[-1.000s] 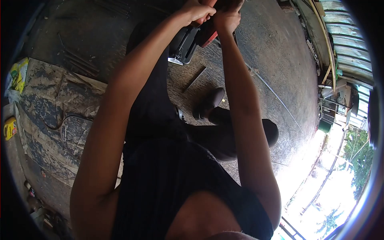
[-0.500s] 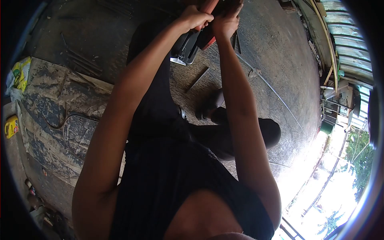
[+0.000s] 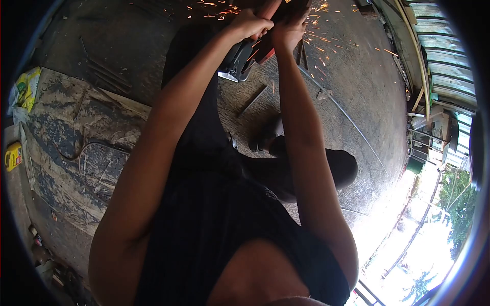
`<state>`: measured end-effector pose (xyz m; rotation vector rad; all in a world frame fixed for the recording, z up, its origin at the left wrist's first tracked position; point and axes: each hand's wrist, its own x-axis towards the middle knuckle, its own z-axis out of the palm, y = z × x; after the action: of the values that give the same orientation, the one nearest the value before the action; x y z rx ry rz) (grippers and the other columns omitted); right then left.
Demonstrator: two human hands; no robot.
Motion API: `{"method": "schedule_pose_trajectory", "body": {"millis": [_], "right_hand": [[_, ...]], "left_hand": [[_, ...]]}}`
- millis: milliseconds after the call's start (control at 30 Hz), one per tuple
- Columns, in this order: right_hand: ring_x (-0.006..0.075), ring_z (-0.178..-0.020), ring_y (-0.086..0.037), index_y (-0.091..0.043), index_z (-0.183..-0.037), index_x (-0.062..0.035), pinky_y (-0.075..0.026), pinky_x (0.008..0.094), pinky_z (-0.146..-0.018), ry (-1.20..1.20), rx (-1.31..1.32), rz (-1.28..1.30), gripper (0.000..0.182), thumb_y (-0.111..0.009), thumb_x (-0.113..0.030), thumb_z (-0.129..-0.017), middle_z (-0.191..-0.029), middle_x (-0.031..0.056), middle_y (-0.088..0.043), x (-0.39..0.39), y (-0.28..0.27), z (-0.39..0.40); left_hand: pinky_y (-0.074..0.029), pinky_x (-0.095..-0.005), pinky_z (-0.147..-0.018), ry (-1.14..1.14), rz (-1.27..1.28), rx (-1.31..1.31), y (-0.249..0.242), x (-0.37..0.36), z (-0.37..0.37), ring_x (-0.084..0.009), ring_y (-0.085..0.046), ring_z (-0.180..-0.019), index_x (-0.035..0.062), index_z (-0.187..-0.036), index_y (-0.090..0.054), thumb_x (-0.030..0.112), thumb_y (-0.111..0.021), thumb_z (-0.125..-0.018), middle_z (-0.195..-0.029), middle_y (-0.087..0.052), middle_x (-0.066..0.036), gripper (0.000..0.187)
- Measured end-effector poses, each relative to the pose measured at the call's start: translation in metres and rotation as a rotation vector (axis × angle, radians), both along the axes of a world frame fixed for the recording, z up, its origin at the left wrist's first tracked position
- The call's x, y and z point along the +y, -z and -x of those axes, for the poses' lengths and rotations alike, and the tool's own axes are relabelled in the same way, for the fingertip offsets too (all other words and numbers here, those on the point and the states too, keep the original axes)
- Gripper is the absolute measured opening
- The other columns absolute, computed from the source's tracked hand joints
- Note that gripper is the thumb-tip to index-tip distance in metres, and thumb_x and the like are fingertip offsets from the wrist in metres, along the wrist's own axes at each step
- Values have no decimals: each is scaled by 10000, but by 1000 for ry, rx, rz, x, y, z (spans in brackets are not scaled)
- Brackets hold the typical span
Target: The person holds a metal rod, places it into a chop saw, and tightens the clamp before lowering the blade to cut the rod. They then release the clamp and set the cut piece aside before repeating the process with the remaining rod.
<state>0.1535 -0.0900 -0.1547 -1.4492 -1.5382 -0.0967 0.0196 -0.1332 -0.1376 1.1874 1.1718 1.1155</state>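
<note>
My left hand is wrapped around the red handle of a red-and-black power tool, which looks like a cut-off saw and runs out of the top of the view. A bright metal edge shows at its lower end. Close beside it, my right hand is closed against a dark part at the top edge; what its fingers hold is hard to make out. Orange sparks fly out on both sides of my hands. The point where they start is hidden.
A thin metal rod and a short bar lie on the concrete floor. Several dark bars are at left, near a dirty sheet. A yellow container stands at far left. Corrugated sheeting is at right.
Sparks have appeared around the tool and across the top of the view. Both hands keep nearly the same place and hold.
</note>
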Motion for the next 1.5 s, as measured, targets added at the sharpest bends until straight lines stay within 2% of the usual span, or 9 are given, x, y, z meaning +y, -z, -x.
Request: {"method": "schedule_pose_trajectory", "body": {"millis": [100,167,267,400,467,567,633,967,1500], "right_hand": [[494,-1087,-592,-171,-1568,-181,-511,543,-863,-28,-386,-490,764,-543,-181,-902,-1328,300,-527,-7,-26,10],[491,-1121,-572,-163,-1572,-197,-510,540,-878,-42,179,471,783,-555,-180,-895,-1346,303,-507,-19,-27,6],[494,-1083,-585,-186,-1567,-188,-511,552,-853,-101,108,103,778,-557,-164,-884,-1305,312,-532,-16,-2,2],[491,-1075,-587,-198,-1563,-182,-505,552,-851,12,113,251,771,-550,-146,-879,-1268,316,-545,-10,9,-1],[493,-1079,-584,-194,-1566,-182,-500,544,-867,-73,102,45,778,-545,-131,-874,-1265,319,-537,-18,6,3],[491,-1080,-583,-180,-1570,-195,-497,537,-879,-34,114,72,804,-561,-129,-865,-1275,316,-525,-17,9,4],[496,-1085,-578,-166,-1573,-205,-497,536,-880,-41,126,108,823,-573,-136,-861,-1281,318,-521,-23,7,5],[531,-1162,-519,-103,-1583,-188,-490,529,-920,-31,-15,-72,942,-645,-131,-815,-1379,344,-433,-10,34,-4],[501,-1134,-556,-111,-1577,-157,-517,529,-870,-13,63,110,918,-638,-139,-826,-1373,330,-441,-15,26,-1]], "left_hand": [[-486,-278,-500,-12,-28,-14,5,3,0,-132,-616,-545,-7,-757,-663,196,-740,-713,-650,-651,-63,221],[-491,-279,-507,-5,-37,-18,8,5,0,-133,-619,-548,-9,-757,-663,194,-741,-710,-651,-653,-65,222],[-488,-285,-569,-1,-4,16,8,3,-1,-134,-615,-586,8,-776,-658,183,-717,-729,-659,-636,-56,191],[-484,-285,-573,9,-17,9,6,1,0,-134,-616,-593,12,-782,-654,168,-710,-738,-657,-633,-59,171],[-482,-286,-571,15,-26,-5,10,4,0,-133,-615,-592,13,-784,-653,165,-709,-743,-659,-634,-60,167],[-476,-284,-555,45,-27,-34,18,7,1,-130,-608,-585,19,-785,-648,163,-707,-757,-659,-630,-59,157],[-425,-310,-423,-8,72,37,6,3,0,-151,-545,-417,27,-580,-616,180,-691,-718,-524,-588,-63,219],[-398,-303,-399,-42,39,-20,13,5,-4,-144,-515,-385,32,-571,-602,163,-679,-717,-498,-560,-56,210],[-422,-316,-430,-62,64,-60,7,1,-3,-155,-548,-421,20,-600,-622,146,-700,-706,-521,-583,-73,183]]}}
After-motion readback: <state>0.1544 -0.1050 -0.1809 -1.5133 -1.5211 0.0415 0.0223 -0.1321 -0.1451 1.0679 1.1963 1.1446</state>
